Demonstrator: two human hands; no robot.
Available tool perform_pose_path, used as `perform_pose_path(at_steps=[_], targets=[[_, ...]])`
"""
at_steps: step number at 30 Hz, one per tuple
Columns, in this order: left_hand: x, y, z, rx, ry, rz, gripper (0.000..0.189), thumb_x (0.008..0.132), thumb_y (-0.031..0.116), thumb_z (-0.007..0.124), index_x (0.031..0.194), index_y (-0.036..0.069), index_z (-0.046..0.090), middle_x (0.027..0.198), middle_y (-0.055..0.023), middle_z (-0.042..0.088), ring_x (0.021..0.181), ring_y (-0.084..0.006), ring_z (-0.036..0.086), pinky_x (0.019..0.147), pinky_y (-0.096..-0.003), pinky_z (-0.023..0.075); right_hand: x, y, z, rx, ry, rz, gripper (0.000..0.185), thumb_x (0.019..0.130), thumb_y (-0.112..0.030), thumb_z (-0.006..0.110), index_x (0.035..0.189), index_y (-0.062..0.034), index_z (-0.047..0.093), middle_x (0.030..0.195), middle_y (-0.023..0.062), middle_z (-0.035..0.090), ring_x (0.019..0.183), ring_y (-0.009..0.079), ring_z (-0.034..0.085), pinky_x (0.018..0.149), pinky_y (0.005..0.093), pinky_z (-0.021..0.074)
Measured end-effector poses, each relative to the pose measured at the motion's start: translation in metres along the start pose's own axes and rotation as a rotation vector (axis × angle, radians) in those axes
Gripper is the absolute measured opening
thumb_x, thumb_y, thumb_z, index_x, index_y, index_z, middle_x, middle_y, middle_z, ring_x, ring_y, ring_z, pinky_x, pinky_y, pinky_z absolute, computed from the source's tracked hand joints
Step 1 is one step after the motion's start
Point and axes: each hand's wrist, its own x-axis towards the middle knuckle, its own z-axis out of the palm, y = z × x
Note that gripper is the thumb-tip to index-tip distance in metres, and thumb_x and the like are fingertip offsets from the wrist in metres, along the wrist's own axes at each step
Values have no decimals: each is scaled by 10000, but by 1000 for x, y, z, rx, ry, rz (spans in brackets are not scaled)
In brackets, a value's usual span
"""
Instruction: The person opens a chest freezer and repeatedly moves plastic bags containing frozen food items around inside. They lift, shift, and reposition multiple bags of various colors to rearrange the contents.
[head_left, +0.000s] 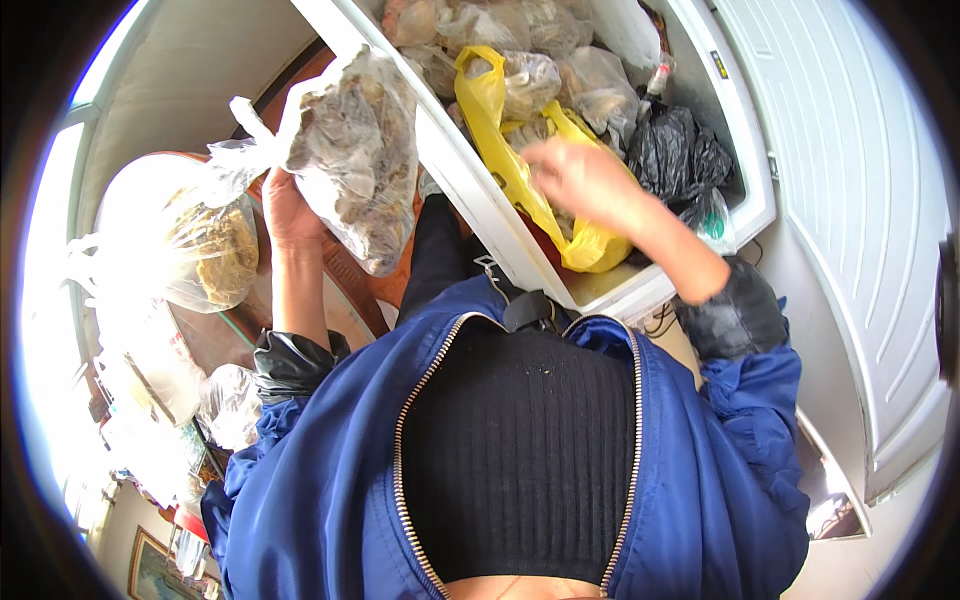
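My left hand (289, 210) holds up a knotted clear plastic bag (352, 157) filled with a greyish-brown lumpy mass, just outside the chest freezer's near wall. Blurred by motion, my right hand (585, 180) is over an open yellow plastic bag (480, 97) inside the freezer. Whether its fingers grip anything cannot be made out. Something in clear wrapping shows in the yellow bag's mouth, partly hidden by that hand. Beyond it lie several clear plastic bags (600, 82) of food. A black plastic bag (675, 154) rests along the right side.
The freezer's white rim (487, 180) runs between my hands. Its raised ribbed lid (840, 187) stands at the right. On the left, a tabletop (255, 300) bears another tied clear bag (214, 247) with yellowish contents. A crumpled clear bag (229, 405) lies nearer my left elbow.
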Motion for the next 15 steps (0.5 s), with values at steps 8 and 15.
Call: perform_pose_path(at_steps=[8, 15], targets=[[-10, -10, 2, 35, 217, 38, 293, 917, 126, 458, 1167, -12, 521, 1155, -127, 585, 1066, -237, 555, 966, -402, 423, 183, 89, 59, 83, 179, 629, 576, 752, -431, 641, 1113, 7, 543, 1026, 222, 614, 977, 370, 586, 825, 434, 471], [-11, -11, 11, 68, 316, 70, 248, 925, 152, 487, 1123, 12, 540, 1092, -94, 610, 1015, -207, 577, 941, -380, 444, 215, 104, 115, 824, 392, 774, 167, 750, -114, 642, 839, 26, 641, 756, 125, 634, 695, 225, 600, 619, 329, 468]])
